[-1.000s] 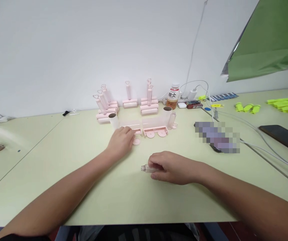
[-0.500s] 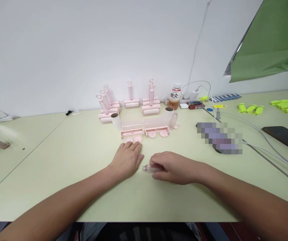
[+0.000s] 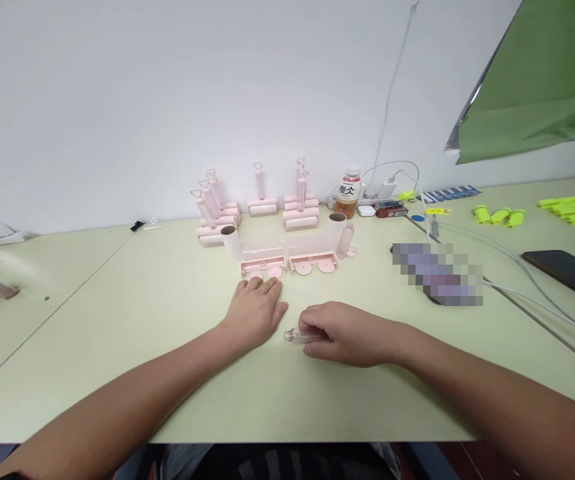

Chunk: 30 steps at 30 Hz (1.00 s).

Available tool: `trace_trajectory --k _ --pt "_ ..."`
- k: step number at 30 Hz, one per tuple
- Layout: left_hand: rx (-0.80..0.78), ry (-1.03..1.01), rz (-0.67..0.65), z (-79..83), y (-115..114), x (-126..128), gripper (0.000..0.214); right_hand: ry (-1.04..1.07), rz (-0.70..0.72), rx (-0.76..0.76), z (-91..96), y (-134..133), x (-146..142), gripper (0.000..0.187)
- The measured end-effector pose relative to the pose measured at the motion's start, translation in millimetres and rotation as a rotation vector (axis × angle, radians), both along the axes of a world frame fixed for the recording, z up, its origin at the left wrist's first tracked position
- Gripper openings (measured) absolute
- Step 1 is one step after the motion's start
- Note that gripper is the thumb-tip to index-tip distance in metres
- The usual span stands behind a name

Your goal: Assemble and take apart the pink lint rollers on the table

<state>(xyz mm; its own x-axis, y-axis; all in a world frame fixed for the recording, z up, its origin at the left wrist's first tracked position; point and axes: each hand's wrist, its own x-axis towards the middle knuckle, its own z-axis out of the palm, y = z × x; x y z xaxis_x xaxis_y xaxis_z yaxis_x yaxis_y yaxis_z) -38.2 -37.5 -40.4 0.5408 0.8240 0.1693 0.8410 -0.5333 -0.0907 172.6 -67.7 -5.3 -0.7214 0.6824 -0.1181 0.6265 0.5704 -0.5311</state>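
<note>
My right hand [image 3: 340,335] is closed around a clear, pinkish plastic tube [image 3: 293,336], low over the table; a narrow neck points left out of the fist and the rest is hidden in it. My left hand [image 3: 255,310] lies palm down and open, fingers stretched forward, their tips at the near edge of two round pink discs [image 3: 274,273]. Behind these lies a pink open plastic casing [image 3: 262,265]. To its right sits a second casing [image 3: 312,261] with two more pink discs [image 3: 303,269] before it. White rolls [image 3: 231,245] with cardboard cores stand at both outer ends.
Several pink lint rollers [image 3: 301,218] with upright heart-topped handles stand along the wall. Beside them is a drink bottle [image 3: 349,193]. Rightward lie a pixelated object [image 3: 437,275], white cables [image 3: 512,260], a dark phone-like slab [image 3: 567,270] and yellow-green pieces [image 3: 500,215].
My left fingertips have shifted slightly forward against the discs, which sit a little closer to the left casing. The right hand keeps its hold on the clear tube, practically unmoved.
</note>
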Motion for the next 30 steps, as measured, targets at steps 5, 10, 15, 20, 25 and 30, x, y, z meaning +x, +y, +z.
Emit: trace_trajectory --k 5,10,15,20,25,30 --pt "0.001 -0.005 0.005 -0.8 -1 1 0.034 0.001 -0.002 -0.005 0.2 0 0 0.015" --pt "0.043 -0.024 0.016 0.6 2 1 0.031 0.003 -0.002 -0.013 -0.3 0 1 0.015" --pt "0.079 0.039 0.050 7.1 28 3 0.021 -0.002 -0.005 -0.020 -2.0 1 2 0.013" --pt "0.063 0.075 0.062 5.3 51 6 0.032 -0.001 -0.010 -0.027 0.6 0 0 0.013" --pt "0.083 0.071 0.087 4.6 53 5 0.029 -0.007 -0.010 -0.035 4.0 -1 -1 0.014" --pt "0.088 0.080 0.148 17.2 40 -8 0.024 -0.002 -0.011 -0.050 2.4 -1 -1 0.012"
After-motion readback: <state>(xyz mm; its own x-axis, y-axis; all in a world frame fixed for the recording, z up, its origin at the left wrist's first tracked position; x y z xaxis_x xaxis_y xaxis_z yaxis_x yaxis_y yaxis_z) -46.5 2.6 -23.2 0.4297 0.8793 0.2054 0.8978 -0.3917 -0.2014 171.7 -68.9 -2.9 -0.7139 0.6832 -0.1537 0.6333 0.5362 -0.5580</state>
